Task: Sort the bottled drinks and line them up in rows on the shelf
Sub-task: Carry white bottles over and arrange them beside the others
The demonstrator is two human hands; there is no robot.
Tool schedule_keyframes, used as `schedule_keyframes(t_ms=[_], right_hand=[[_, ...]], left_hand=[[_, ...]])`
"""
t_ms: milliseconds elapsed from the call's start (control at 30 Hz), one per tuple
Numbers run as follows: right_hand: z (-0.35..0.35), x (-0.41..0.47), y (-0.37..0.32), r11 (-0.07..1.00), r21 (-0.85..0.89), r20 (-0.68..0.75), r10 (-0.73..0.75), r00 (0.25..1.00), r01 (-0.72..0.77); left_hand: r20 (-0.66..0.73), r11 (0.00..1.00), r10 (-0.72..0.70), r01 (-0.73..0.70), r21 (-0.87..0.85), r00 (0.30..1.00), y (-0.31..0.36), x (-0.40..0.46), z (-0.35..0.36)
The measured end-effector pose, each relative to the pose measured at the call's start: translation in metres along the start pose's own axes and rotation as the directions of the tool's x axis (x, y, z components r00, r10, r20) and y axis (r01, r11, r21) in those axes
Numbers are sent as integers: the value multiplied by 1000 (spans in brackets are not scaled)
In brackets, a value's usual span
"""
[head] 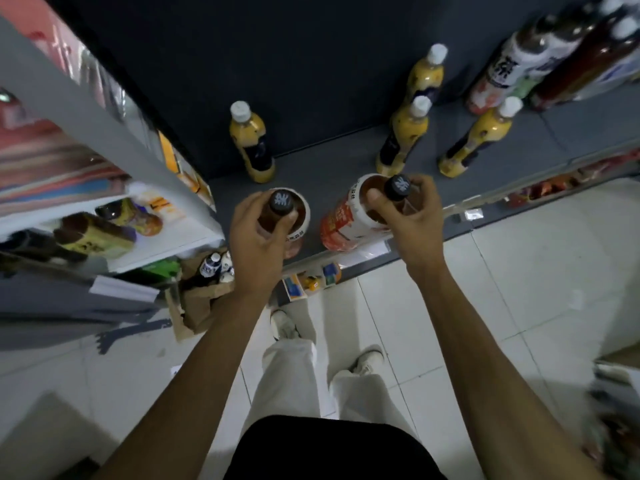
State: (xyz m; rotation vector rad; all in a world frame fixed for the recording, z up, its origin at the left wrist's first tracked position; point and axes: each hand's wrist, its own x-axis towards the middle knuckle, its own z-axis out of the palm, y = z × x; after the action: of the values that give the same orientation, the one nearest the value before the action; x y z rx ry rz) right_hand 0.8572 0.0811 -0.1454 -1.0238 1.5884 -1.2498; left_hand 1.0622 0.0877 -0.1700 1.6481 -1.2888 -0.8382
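We look down on a dark grey shelf (332, 157), matte and flat, backed by a darker panel.

Our left hand (258, 233) curls round the neck of the left tea bottle (300, 216), a round clear-plastic bottle of brown liquid with a black ribbed cap bearing a white mark. Thumb and fingers wrap the neck just under the cap, and the hand covers most of the label. The bottle is upright at the shelf's front edge; whether its base touches the shelf is hidden from us.

Our right hand (408, 216) pinches the right tea bottle (341, 223) at the neck, fingers curled beside its black cap. This bottle tilts, its glossy red-and-white label facing left, its base near the front edge. We cannot tell whether it rests on the shelf.

Behind, four yellow bottles stand upright, each with a white cap and a dark label band: one at the back left (251, 143), two close together at the middle (401, 136), one to the right (478, 140). At the upper right, a cluster of tall bottles (540, 60) with dark contents and white labels is blurred and cut off by the frame edge; the label print is illegible.

To the left, a white rack (104, 123) holds smeared, indistinct packages. A brown paper bag (201, 303) on the pale tiled floor holds small bottles, partly hidden by our left forearm.
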Motion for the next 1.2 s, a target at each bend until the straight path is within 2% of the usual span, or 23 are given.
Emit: schedule_keyframes(t_ms=[167,300,433,533,700,867,967,1067,1133,1200], right_hand=[[-60,-11,-22,979,107,-87,-164,983,173],[-108,-17,-38,975,79,-128,-198,972,208],[-158,-20,-41,979,37,-172,-192,966,201],[-194,-15,-33,987,37,-232,-144,962,156],[-246,0,-12,997,30,-230,-58,971,66],[-316,28,-22,1000,25,-302,25,953,-18],[-353,56,-29,999,-37,-401,-32,915,19],[-390,82,-26,1000,7,-475,16,880,-14],[-417,101,-19,999,31,-479,40,877,-29],[-436,118,-9,999,27,-478,35,878,-26]], left_hand=[[30,989,142,-140,-50,989,67,-30,25],[184,972,221,-201,-125,958,120,-43,57],[300,957,224,-150,-250,927,156,-58,95],[391,950,133,-6,-312,911,169,-73,133],[527,949,39,133,-285,849,177,-65,203],[613,921,-15,249,-298,790,194,-35,279],[654,922,28,233,-308,756,228,-29,325],[698,941,85,173,-291,711,254,-28,369],[717,957,102,128,-259,690,266,-24,402],[715,968,74,124,-220,696,268,-19,426]])
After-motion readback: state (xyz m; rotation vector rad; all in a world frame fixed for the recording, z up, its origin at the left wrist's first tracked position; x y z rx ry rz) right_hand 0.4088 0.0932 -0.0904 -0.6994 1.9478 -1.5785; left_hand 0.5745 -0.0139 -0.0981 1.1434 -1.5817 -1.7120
